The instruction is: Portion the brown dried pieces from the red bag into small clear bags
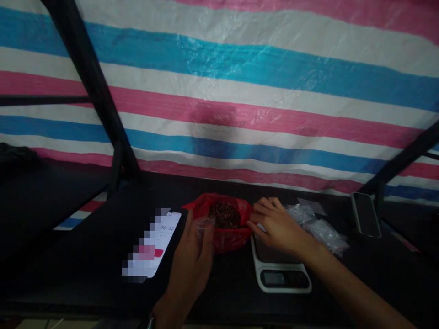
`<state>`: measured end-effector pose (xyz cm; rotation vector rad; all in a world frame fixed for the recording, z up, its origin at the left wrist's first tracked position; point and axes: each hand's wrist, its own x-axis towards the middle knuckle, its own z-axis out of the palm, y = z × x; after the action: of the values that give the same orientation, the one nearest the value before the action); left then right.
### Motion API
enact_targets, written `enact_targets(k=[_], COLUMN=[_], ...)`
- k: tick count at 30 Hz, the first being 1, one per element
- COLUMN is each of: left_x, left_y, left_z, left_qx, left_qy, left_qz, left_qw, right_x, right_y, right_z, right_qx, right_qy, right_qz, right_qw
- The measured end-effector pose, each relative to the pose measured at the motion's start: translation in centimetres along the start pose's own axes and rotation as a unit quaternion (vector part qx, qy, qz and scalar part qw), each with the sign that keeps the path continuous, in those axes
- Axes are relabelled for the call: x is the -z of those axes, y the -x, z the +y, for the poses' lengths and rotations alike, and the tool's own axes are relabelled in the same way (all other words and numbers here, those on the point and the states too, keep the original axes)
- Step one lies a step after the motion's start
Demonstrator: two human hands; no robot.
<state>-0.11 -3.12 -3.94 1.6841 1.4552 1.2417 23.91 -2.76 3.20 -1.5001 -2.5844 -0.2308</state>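
Note:
A red plastic bag [233, 241], its mouth spread wide, sits on the black table with dark brown, crumbly bits [225, 215] inside. At its left side my left hand [192, 256] is closed around a small clear plastic bag [205, 223], between thumb and fingers. My right hand [274, 226] reaches in from the right, its bent fingers and thumb at the red bag's right edge, seemingly gripping it. Beneath that hand is a white kitchen scale [259, 274], whose dark top plate is partly covered; its display is too blurred to read.
Left of my left hand lies a lit phone [168, 237] showing 06:52, partly pixelated. Several clear plastic bags [324, 233] lie right of the scale. A second, dark-screened phone [366, 214] rests farther right. Black metal posts [99, 100] and a striped plastic sheet [240, 91] stand behind.

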Motion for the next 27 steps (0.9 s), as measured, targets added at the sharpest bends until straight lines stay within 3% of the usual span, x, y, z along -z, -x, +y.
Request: enact_targets(k=[3,6,7,10,13,20,23,27], left_x=[0.1,0.0,0.0,-0.3,-0.5,-0.1,0.2,0.3], left_y=[0.3,0.6,0.7,1.3,1.9,2.2,2.1,2.2], left_z=[0.0,-0.1,-0.1,-0.3,-0.5,-0.6,-0.3,0.0], left_qx=[-0.030,-0.085,-0.101,-0.134,-0.136,-0.130,-0.133,-0.111], left_qy=[0.000,0.030,0.041,0.051,0.052,0.069,0.072,0.069], left_qz=[-0.013,-0.016,-0.021,-0.042,-0.064,-0.122,-0.133,-0.129], left_qw=[0.999,0.996,0.994,0.989,0.987,0.982,0.980,0.983], right_x=[1.0,1.6,1.4,-0.4,-3.1,-6.2,-6.0,-3.9], right_y=[2.9,7.9,9.9,15.1,18.0,17.8,17.3,14.9], right_z=[1.2,3.1,3.7,4.8,5.0,5.3,5.2,3.0], right_qx=[-0.047,-0.182,-0.228,-0.297,-0.315,-0.349,-0.351,-0.334], right_qy=[-0.072,-0.114,-0.102,-0.099,-0.124,-0.169,-0.191,-0.165], right_qz=[0.069,0.231,0.256,0.206,0.200,0.204,0.190,0.224], right_qw=[0.994,0.949,0.934,0.927,0.919,0.899,0.897,0.901])
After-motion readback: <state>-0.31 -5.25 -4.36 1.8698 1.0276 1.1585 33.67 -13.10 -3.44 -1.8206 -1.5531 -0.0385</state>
